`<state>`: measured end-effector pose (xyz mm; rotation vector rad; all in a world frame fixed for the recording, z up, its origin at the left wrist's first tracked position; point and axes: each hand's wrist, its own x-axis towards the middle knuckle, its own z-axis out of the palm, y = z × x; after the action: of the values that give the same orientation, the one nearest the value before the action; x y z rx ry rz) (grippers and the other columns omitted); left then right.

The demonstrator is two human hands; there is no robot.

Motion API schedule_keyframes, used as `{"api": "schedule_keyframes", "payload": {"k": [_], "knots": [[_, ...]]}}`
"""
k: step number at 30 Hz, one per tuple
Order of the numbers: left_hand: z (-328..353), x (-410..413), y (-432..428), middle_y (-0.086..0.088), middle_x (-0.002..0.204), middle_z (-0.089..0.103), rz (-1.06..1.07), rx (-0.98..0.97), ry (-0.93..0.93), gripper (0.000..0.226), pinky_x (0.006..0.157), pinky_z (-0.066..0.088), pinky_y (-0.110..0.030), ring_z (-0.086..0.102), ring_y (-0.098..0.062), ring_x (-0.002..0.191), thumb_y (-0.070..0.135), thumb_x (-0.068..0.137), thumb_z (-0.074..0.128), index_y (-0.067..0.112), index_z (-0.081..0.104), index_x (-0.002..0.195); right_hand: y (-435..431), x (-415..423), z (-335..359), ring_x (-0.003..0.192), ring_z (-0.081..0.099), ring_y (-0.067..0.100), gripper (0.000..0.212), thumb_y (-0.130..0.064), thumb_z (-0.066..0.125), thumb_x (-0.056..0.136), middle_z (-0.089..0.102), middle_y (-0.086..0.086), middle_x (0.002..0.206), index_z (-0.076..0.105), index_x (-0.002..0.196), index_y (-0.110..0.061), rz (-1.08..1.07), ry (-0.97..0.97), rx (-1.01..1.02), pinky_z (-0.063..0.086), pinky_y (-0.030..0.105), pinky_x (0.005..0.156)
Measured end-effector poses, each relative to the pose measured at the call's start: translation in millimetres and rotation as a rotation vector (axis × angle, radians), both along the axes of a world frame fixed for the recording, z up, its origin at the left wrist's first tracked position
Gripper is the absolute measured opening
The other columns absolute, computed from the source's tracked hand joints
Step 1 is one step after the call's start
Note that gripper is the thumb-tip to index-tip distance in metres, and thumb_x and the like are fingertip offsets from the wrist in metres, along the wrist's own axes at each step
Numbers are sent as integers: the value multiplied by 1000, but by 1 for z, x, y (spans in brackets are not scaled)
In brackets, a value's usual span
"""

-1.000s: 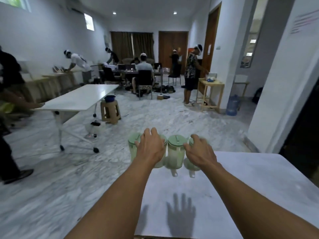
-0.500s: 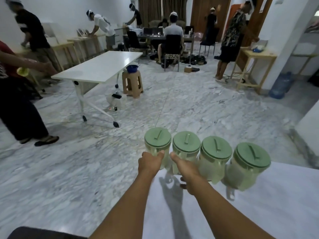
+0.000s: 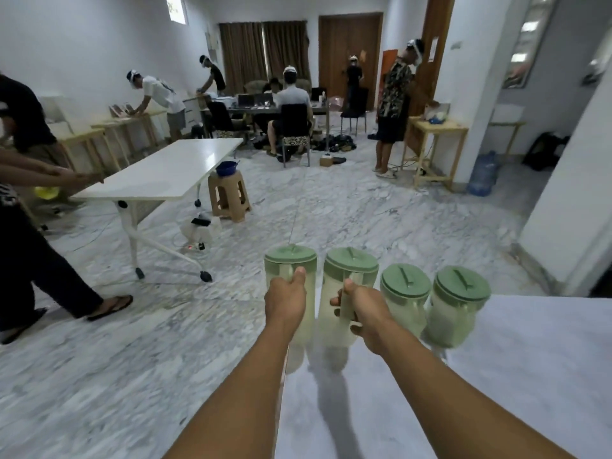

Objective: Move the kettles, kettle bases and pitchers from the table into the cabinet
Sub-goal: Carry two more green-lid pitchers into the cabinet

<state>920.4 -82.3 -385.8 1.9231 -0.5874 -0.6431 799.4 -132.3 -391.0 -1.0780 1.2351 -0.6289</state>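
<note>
Lifted since the earlier frame: two pitchers, your left hand (image 3: 285, 301) and right hand (image 3: 366, 314) each clenched round a handle, above the table (image 3: 496, 376) edge; two pitchers (image 3: 430, 303) remained rightward.

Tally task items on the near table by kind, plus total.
Pitchers, green lids: 4 – left-hand one, right-hand one, third, fourth
Kettles: 0 visible
Kettle bases: 0 visible
Total: 4

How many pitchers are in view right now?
4, in a row at the table's far edge: left hand grips the leftmost, right hand the second, two more standing free.
</note>
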Motion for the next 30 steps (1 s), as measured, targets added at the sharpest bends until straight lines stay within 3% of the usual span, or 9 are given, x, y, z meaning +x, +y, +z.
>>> {"api": "schedule_keyframes", "payload": {"k": [5,8,11,16,20,24,28,30], "knots": [[61,-21,50,-15,109,70,-102,-146,-27,53,92,51,-42,66,-34,101,54,95,44,6,64,107,65,-42,68,75,63,22,33,-37,44,100,72,4,78,64,89,-13,-259,-81,-134,47,35,71],[101,-56,74,-16,116,68,-229,-203,-18,60,96,50,-45,64,-35,107,56,94,44,4,60,118,108,-88,108,76,63,21,34,-38,44,101,71,5,79,64,87,-15,-390,-66,-192,47,38,76],[137,-111,89,-18,123,65,-383,-270,-9,65,100,49,-48,61,-36,113,57,94,43,2,57,127,141,-144,138,73,62,19,33,-37,43,101,69,6,82,64,91,-13,-534,-50,-272,46,32,66],[176,-230,115,-17,117,68,-649,-366,39,58,98,51,-48,63,-35,108,54,95,41,5,62,120,194,-252,168,65,61,17,34,-34,42,99,70,10,95,65,107,-10,-803,-15,-400,41,27,54],[199,-338,137,-17,112,69,-865,-414,70,52,97,51,-48,64,-35,106,51,97,41,5,63,107,240,-350,189,64,59,20,37,-37,40,99,66,8,79,65,100,-10,-984,28,-454,44,32,65],[211,-458,167,-18,114,68,-1064,-464,127,54,98,51,-48,64,-37,109,50,97,42,5,63,117,294,-458,208,58,55,19,35,-33,40,98,62,6,66,65,92,-9,-1209,82,-507,43,31,63],[219,-587,204,-11,89,68,-1288,-519,198,40,73,50,-34,64,-26,82,46,100,42,15,63,84,346,-569,223,57,55,20,35,-34,41,97,62,6,65,64,82,-13,-1396,131,-549,43,32,63],[224,-652,223,-15,96,70,-1354,-519,219,45,83,53,-39,66,-30,89,46,99,42,9,65,91,368,-627,228,60,56,21,36,-36,41,98,63,7,67,64,83,-12,-1471,147,-572,44,32,63]]}}
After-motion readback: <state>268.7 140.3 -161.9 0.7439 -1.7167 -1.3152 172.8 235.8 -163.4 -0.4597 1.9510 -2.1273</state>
